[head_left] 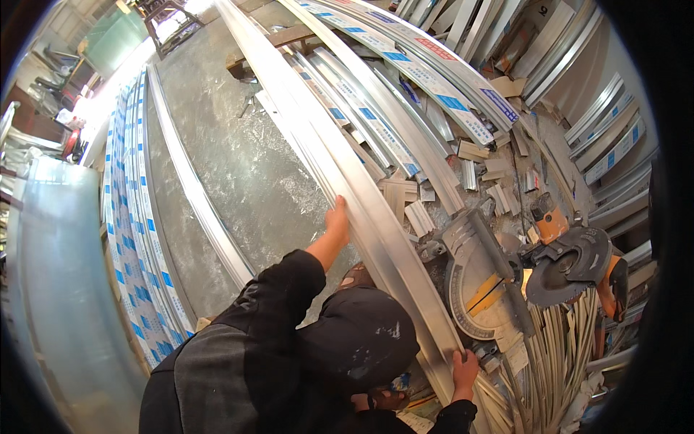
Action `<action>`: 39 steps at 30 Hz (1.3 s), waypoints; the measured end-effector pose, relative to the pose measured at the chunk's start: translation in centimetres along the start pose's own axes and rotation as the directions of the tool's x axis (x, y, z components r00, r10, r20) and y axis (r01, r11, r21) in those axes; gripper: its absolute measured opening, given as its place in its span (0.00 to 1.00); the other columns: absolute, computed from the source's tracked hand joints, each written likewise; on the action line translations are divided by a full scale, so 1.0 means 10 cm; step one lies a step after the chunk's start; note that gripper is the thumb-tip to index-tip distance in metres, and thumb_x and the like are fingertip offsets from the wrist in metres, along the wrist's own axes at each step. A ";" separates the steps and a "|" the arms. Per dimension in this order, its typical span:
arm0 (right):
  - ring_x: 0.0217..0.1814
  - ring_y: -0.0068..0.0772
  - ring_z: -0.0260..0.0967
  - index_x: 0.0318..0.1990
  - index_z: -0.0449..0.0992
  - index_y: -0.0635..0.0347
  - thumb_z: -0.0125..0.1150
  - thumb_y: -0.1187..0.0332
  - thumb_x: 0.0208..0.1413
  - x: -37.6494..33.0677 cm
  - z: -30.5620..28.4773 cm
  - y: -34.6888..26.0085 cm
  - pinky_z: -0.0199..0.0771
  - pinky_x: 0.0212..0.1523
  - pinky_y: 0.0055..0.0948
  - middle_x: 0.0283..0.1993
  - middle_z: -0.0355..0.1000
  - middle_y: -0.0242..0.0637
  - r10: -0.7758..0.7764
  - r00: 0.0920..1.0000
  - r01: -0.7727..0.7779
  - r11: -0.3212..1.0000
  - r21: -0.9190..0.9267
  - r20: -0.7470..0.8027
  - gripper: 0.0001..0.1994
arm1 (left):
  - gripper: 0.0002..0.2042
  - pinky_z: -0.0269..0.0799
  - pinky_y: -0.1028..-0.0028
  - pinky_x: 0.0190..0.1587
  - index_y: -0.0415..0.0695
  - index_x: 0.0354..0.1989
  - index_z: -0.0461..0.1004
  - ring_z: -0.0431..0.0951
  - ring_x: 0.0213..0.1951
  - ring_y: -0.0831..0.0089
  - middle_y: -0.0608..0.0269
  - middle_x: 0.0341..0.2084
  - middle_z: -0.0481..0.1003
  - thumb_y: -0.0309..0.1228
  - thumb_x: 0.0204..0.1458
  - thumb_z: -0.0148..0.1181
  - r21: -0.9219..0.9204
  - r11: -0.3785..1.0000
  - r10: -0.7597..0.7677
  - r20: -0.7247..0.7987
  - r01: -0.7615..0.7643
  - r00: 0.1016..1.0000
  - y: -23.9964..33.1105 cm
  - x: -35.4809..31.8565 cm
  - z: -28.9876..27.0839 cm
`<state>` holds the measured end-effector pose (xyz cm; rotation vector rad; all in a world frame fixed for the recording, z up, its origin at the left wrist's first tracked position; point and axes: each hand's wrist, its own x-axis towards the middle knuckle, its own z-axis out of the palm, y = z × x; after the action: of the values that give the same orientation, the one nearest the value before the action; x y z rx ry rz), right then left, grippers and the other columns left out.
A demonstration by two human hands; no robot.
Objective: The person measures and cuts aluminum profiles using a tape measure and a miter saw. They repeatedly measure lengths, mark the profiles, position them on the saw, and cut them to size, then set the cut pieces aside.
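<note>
A long silvery aluminium profile with lengthwise ribs slants across the view, from the far top edge to beside my bent knee. My left hand grips its left edge around the middle, with the fingers partly hidden behind the metal. Closer to me, my right hand is closed on the right edge near the profile's near end. Just right of the profile stands a mitre saw with a rounded grey base and a yellow insert. Its toothed blade and orange-and-black head lean out to the right, apart from my hands.
Wrapped profiles with blue-and-white film lie on the left, beside a bare silver profile. More profiles and short offcuts cover the floor beyond the saw. Thin strips are heaped below it. Glass sheets stand far left.
</note>
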<state>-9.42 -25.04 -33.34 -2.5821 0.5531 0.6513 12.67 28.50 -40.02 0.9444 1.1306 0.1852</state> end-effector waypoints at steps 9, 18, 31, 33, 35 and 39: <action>0.28 0.56 0.65 0.27 0.72 0.67 0.60 0.45 0.58 0.04 0.12 0.04 0.64 0.33 0.50 0.24 0.67 0.53 -0.072 0.978 0.078 0.997 -0.022 0.197 0.27 | 0.34 0.78 0.61 0.47 0.30 0.54 0.70 0.80 0.45 0.60 0.49 0.46 0.77 0.56 0.60 0.58 -0.173 0.985 0.007 0.024 -0.003 1.000 -0.03 -0.15 -0.23; 0.29 0.53 0.69 0.40 0.79 0.69 0.60 0.46 0.60 -0.09 0.25 0.03 0.66 0.30 0.51 0.27 0.73 0.50 0.028 0.955 -0.044 0.998 0.048 0.296 0.27 | 0.38 0.76 0.60 0.52 0.33 0.57 0.69 0.79 0.49 0.60 0.51 0.50 0.77 0.61 0.57 0.58 -0.199 0.978 -0.027 0.165 0.060 0.986 0.08 -0.06 -0.38; 0.25 0.40 0.60 0.32 0.73 0.63 0.66 0.54 0.60 -0.22 0.09 -0.43 0.60 0.30 0.46 0.23 0.62 0.40 -0.030 0.999 0.032 0.998 0.060 -0.027 0.19 | 0.38 0.75 0.58 0.53 0.35 0.58 0.70 0.78 0.50 0.58 0.51 0.51 0.76 0.62 0.56 0.60 -0.188 0.980 -0.035 0.164 0.066 0.986 0.39 -0.24 -0.45; 0.26 0.40 0.62 0.31 0.74 0.64 0.66 0.53 0.60 -0.20 -0.07 -0.54 0.62 0.31 0.45 0.22 0.62 0.41 -0.030 0.998 0.033 0.999 0.038 -0.062 0.20 | 0.38 0.75 0.58 0.53 0.35 0.58 0.71 0.78 0.49 0.59 0.51 0.50 0.77 0.61 0.56 0.60 -0.193 0.979 -0.029 0.157 0.060 0.987 0.37 -0.22 -0.46; 0.25 0.38 0.61 0.30 0.73 0.65 0.65 0.51 0.60 -0.17 -0.24 -0.64 0.61 0.30 0.44 0.21 0.61 0.40 -0.079 0.987 0.082 0.996 0.016 -0.139 0.22 | 0.37 0.75 0.58 0.53 0.34 0.57 0.71 0.78 0.48 0.59 0.51 0.49 0.77 0.60 0.55 0.61 -0.222 0.975 0.008 0.164 0.029 0.986 0.32 -0.16 -0.45; 0.26 0.41 0.65 0.29 0.76 0.67 0.66 0.53 0.56 -0.03 -0.65 -0.71 0.64 0.30 0.43 0.22 0.68 0.43 -0.012 0.999 0.012 1.000 0.010 -0.029 0.21 | 0.38 0.75 0.57 0.51 0.30 0.56 0.71 0.78 0.49 0.57 0.48 0.49 0.76 0.58 0.54 0.64 -0.070 0.997 -0.023 0.015 0.024 1.000 0.15 0.10 -0.36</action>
<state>-4.09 -22.16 -25.90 -2.5873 0.5488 0.6061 10.64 31.93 -39.99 0.8685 1.1144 0.1978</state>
